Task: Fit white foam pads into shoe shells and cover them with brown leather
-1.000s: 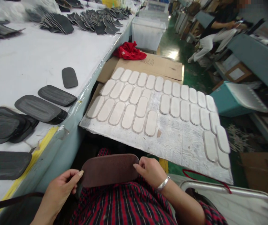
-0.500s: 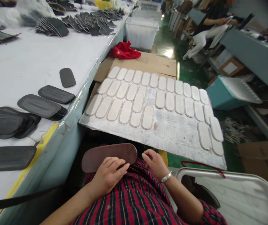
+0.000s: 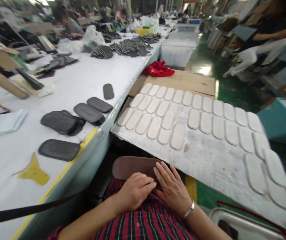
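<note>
One brown pad (image 3: pixel 129 166), seemingly unfinished, partly beneath your right hand (image 3: pixel 171 190), flat and unclenched, and your left hand (image 3: pixel 135 191), hold impossible to tell; beyond them, pale pads (image 3: pixel 143 124) already set out on a board (image 3: pixel 208 166); leftward, black pads (image 3: pixel 58 120) on the worktop (image 3: pixel 83 78).

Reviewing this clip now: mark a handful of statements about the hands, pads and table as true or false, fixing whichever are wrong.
1. The right hand has its fingers over one end of the brown pad. True.
2. The left hand wears the bracelet. False: it is on the right wrist.
3. The red cloth lies beyond the rows of white pads. True.
4. The dark pads lie on the board. False: they lie on the table.
5. Some white pads overlap. True.
</note>
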Action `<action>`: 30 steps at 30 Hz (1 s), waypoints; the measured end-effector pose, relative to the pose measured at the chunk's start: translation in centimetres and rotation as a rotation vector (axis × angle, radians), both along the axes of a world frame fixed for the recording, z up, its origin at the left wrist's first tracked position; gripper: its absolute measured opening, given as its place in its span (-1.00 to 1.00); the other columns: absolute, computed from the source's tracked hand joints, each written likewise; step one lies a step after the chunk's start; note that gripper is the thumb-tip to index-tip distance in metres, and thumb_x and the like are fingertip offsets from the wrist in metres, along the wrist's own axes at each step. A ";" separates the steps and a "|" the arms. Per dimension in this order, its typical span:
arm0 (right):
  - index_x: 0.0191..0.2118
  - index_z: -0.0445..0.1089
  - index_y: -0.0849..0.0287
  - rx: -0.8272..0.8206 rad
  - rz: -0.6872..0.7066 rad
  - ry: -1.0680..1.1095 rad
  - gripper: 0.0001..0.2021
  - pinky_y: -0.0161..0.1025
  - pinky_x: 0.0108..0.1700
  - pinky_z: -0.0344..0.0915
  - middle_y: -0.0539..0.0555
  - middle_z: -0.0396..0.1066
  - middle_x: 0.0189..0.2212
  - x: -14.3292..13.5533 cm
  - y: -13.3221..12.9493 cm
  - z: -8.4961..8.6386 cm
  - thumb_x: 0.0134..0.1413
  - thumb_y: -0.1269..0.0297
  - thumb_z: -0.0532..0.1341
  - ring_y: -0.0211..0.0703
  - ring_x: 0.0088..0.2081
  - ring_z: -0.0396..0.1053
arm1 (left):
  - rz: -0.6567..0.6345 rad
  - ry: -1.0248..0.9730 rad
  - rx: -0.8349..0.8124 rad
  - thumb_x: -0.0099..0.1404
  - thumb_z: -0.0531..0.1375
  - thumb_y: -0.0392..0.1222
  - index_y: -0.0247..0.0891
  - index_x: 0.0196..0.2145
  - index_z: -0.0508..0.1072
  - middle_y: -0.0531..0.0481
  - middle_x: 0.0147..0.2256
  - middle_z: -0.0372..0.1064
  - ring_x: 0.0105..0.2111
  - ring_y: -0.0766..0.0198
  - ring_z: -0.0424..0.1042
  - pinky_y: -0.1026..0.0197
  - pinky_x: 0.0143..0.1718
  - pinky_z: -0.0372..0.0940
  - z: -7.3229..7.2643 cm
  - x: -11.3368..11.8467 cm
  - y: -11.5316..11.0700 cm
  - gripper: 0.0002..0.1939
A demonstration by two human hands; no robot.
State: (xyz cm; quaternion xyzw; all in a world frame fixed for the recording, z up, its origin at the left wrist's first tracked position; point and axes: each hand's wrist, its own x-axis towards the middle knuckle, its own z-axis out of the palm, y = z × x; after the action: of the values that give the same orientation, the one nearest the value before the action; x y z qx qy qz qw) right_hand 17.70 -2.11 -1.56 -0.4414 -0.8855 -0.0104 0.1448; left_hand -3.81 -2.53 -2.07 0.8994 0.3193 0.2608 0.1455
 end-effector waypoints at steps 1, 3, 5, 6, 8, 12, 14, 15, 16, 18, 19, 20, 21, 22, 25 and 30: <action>0.19 0.04 0.26 0.010 0.041 -0.065 -0.41 0.02 0.21 -0.12 0.18 -0.05 0.20 -0.4 0.1 0.0 0.09 0.09 0.10 0.05 0.21 -0.11 | 0.095 -0.083 -0.009 0.23 0.07 -0.33 -0.19 0.04 0.23 -0.06 -0.08 0.32 -0.06 0.23 0.25 0.08 0.05 0.11 -0.4 -1.1 -0.5 -0.60; 0.20 -0.01 0.34 0.026 0.071 -0.148 -0.32 0.05 0.19 -0.12 0.24 -0.09 0.21 -1.0 0.4 -0.3 0.05 0.04 0.12 0.10 0.21 -0.14 | 0.448 -0.263 -0.084 0.19 0.14 -0.28 -0.18 0.11 0.12 -0.10 0.01 0.23 0.04 0.16 0.17 -0.01 0.13 0.03 -1.7 -3.5 -1.5 -0.47; 0.21 -0.03 0.37 0.038 0.103 -0.198 -0.28 0.08 0.18 -0.13 0.27 -0.13 0.21 -1.7 1.0 -0.5 0.03 0.01 0.13 0.14 0.22 -0.16 | 0.796 -0.445 -0.294 0.16 0.18 -0.16 -0.20 0.17 -0.03 -0.18 0.13 0.05 0.14 0.07 0.04 -0.08 0.15 -0.02 -3.3 -5.5 -2.1 -0.32; 0.21 -0.03 0.38 0.041 0.132 -0.212 -0.26 0.08 0.18 -0.13 0.28 -0.15 0.22 -2.3 1.3 -0.6 0.02 0.00 0.13 0.15 0.22 -0.17 | 0.878 -0.544 -0.442 0.16 0.18 -0.09 -0.23 0.20 -0.10 -0.22 0.18 -0.05 0.18 0.04 -0.03 -0.09 0.16 -0.03 -4.1 -6.1 -2.2 -0.25; 0.21 -0.03 0.37 0.037 0.197 -0.226 -0.24 0.06 0.19 -0.14 0.28 -0.18 0.22 -3.9 2.0 -0.5 0.01 -0.05 0.12 0.15 0.23 -0.19 | 0.822 -0.753 -0.727 0.18 0.14 0.00 -0.28 0.22 -0.18 -0.25 0.23 -0.17 0.21 0.04 -0.09 -0.06 0.18 -0.05 -5.3 -6.6 -2.0 -0.20; 0.22 -0.03 0.28 -0.027 0.302 -0.230 -0.23 0.06 0.19 -0.17 0.24 -0.22 0.24 -8.0 3.5 -0.1 0.00 -0.12 0.09 0.14 0.24 -0.24 | 0.568 -0.993 -0.966 0.24 0.07 -0.01 -0.27 0.24 -0.18 -0.17 0.22 -0.09 0.19 0.15 -0.02 0.03 0.22 -0.08 -5.5 -5.8 -1.2 -0.27; 0.23 -0.06 0.25 -0.069 0.335 -0.237 -0.24 0.08 0.20 -0.20 0.20 -0.25 0.25 -9.7 4.0 0.1 0.01 -0.13 0.07 0.13 0.24 -0.28 | 0.549 -0.982 -0.976 0.25 0.07 -0.03 -0.27 0.24 -0.19 -0.15 0.21 -0.08 0.20 0.17 -0.04 0.04 0.23 -0.13 -5.0 -5.6 -1.0 -0.27; 0.24 -0.07 0.25 -0.090 0.348 -0.243 -0.23 0.09 0.20 -0.22 0.18 -0.27 0.25 -10.2 4.3 0.2 0.01 -0.12 0.06 0.13 0.25 -0.29 | 0.549 -0.966 -0.977 0.24 0.07 -0.03 -0.28 0.24 -0.19 -0.15 0.22 -0.09 0.20 0.18 -0.06 0.05 0.24 -0.15 -4.8 -5.7 -1.0 -0.27; 0.25 -0.09 0.25 -0.112 0.362 -0.252 -0.23 0.09 0.20 -0.23 0.17 -0.28 0.25 -10.6 4.5 0.2 0.01 -0.12 0.06 0.12 0.25 -0.31 | 0.549 -0.948 -0.978 0.25 0.06 -0.03 -0.29 0.24 -0.19 -0.16 0.22 -0.11 0.21 0.18 -0.07 0.05 0.24 -0.17 -4.7 -5.8 -1.1 -0.27; 0.26 -0.13 0.24 -0.153 0.387 -0.268 -0.21 0.10 0.20 -0.24 0.15 -0.32 0.26 -11.1 4.8 0.3 0.00 -0.11 0.07 0.11 0.25 -0.33 | 0.548 -0.913 -0.986 0.25 0.05 -0.03 -0.32 0.24 -0.19 -0.17 0.23 -0.14 0.22 0.19 -0.10 0.06 0.25 -0.19 -4.7 -6.2 -1.2 -0.28; 0.26 -0.15 0.23 -0.172 0.396 -0.274 -0.20 0.10 0.21 -0.24 0.14 -0.34 0.26 -11.2 4.9 0.4 -0.01 -0.11 0.08 0.10 0.25 -0.34 | 0.547 -0.899 -0.993 0.25 0.04 -0.04 -0.32 0.24 -0.19 -0.17 0.23 -0.15 0.22 0.20 -0.12 0.06 0.25 -0.20 -4.8 -6.3 -1.2 -0.28; 0.26 -0.16 0.21 -0.187 0.403 -0.278 -0.19 0.10 0.21 -0.24 0.13 -0.35 0.26 -11.3 5.0 0.4 -0.02 -0.12 0.08 0.09 0.25 -0.34 | 0.546 -0.888 -1.002 0.26 0.04 -0.05 -0.32 0.24 -0.19 -0.16 0.24 -0.17 0.22 0.20 -0.14 0.05 0.25 -0.22 -4.9 -6.4 -1.3 -0.29; 0.26 -0.16 0.19 -0.196 0.405 -0.280 -0.18 0.10 0.21 -0.24 0.12 -0.35 0.26 -11.4 5.1 0.4 -0.03 -0.12 0.09 0.09 0.25 -0.34 | 0.545 -0.877 -1.009 0.26 0.04 -0.06 -0.31 0.24 -0.18 -0.15 0.24 -0.17 0.23 0.21 -0.14 0.04 0.25 -0.22 -4.9 -6.4 -1.3 -0.30; 0.26 -0.16 0.18 -0.199 0.402 -0.280 -0.18 0.10 0.21 -0.24 0.11 -0.35 0.26 -11.6 5.0 0.3 -0.04 -0.12 0.10 0.09 0.25 -0.34 | 0.550 -0.868 -1.009 0.27 0.03 -0.07 -0.29 0.24 -0.17 -0.15 0.24 -0.17 0.22 0.20 -0.14 0.04 0.25 -0.22 -5.0 -6.4 -1.2 -0.32; 0.25 -0.10 0.21 -0.171 0.366 -0.271 -0.21 0.07 0.21 -0.21 0.14 -0.31 0.26 -12.3 4.7 -0.1 -0.03 -0.07 0.13 0.11 0.25 -0.31 | 0.594 -0.847 -0.971 0.30 -0.02 -0.07 -0.26 0.23 -0.11 -0.13 0.23 -0.13 0.21 0.20 -0.08 0.04 0.24 -0.17 -5.1 -6.3 -1.0 -0.40; 0.22 -0.03 0.33 -0.162 0.325 -0.193 -0.23 0.11 0.19 -0.14 0.24 -0.23 0.24 -12.8 4.3 -0.2 -0.05 -0.01 0.17 0.19 0.24 -0.28 | 0.516 -0.800 -0.907 0.25 0.06 0.00 -0.28 0.24 -0.17 -0.18 0.24 -0.18 0.22 0.12 -0.12 0.00 0.23 -0.16 -6.1 -6.8 -1.2 -0.28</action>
State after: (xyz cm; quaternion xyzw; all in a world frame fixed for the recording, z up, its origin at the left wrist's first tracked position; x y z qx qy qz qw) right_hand 4.86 2.24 -1.73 -0.2998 -0.9528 0.0419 0.0231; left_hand -10.62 -3.71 -8.15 0.4771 0.5241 0.4412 0.5505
